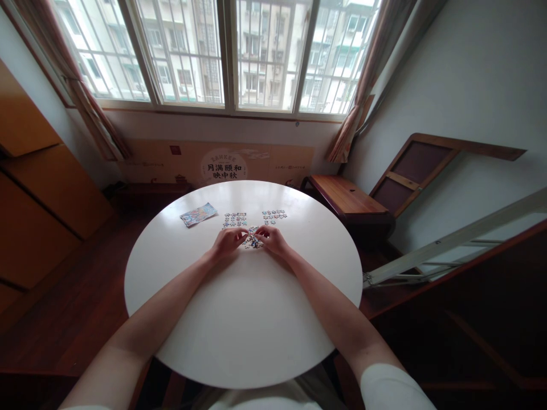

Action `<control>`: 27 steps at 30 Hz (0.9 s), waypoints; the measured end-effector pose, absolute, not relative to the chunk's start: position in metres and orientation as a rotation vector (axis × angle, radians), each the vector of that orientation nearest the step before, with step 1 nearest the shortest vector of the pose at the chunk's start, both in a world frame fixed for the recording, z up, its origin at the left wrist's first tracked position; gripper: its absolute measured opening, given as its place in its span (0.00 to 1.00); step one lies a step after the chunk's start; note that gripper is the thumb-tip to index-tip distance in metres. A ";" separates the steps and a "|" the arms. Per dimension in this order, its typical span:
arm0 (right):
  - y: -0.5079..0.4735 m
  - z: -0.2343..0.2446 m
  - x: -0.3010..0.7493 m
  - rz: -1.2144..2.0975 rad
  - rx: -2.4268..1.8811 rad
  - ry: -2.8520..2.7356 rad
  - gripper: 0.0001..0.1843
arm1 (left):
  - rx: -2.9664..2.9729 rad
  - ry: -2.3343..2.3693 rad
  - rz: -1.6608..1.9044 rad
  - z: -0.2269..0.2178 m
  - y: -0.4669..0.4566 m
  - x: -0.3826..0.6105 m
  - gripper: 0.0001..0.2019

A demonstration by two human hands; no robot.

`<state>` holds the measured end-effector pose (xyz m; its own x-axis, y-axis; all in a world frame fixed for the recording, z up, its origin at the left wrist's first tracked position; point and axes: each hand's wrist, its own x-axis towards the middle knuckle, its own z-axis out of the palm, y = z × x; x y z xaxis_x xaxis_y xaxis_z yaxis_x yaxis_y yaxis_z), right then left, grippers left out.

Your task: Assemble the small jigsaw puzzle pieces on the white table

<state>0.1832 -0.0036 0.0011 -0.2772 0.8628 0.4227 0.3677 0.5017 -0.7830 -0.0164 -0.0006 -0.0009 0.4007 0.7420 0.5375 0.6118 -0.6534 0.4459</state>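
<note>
A small heap of loose jigsaw puzzle pieces (255, 242) lies on the white round table (239, 319), between my two hands. My left hand (229, 241) is at the heap's left side, thumb and index finger drawn together in a pinch. From the right, my right hand (272, 238) reaches over the heap with its fingertips also pinched. The two sets of fingertips nearly meet; whatever sits in them is too small to make out. Beyond my left hand are rows of spread-out jigsaw pieces (236, 218). Another group of spread pieces (274, 215) lies past my right hand.
A colourful picture sheet (199, 214) rests on the table's far left part. A wooden bench or low cabinet (348, 195) stands just beyond the right edge. Barred windows and a printed cardboard panel (166, 162) are behind the table; a metal ladder-like frame (453, 239) is at right.
</note>
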 end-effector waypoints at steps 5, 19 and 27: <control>-0.004 0.001 0.184 0.693 -1.035 -1.867 0.07 | 2.472 1.215 1.101 -0.003 0.001 -0.016 0.09; -0.001 -0.003 0.184 0.695 -1.040 -1.869 0.07 | 2.460 1.207 1.084 -0.006 0.003 -0.016 0.08; -0.003 -0.001 0.184 0.715 -1.043 -1.871 0.06 | 2.459 1.208 1.074 -0.005 0.001 -0.015 0.08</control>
<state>0.1840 -0.0028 -0.0008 -0.2861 0.8701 0.4012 0.3804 0.4875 -0.7859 -0.0153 0.0013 -0.0045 0.4024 0.7512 0.5232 0.6074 -0.6467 0.4614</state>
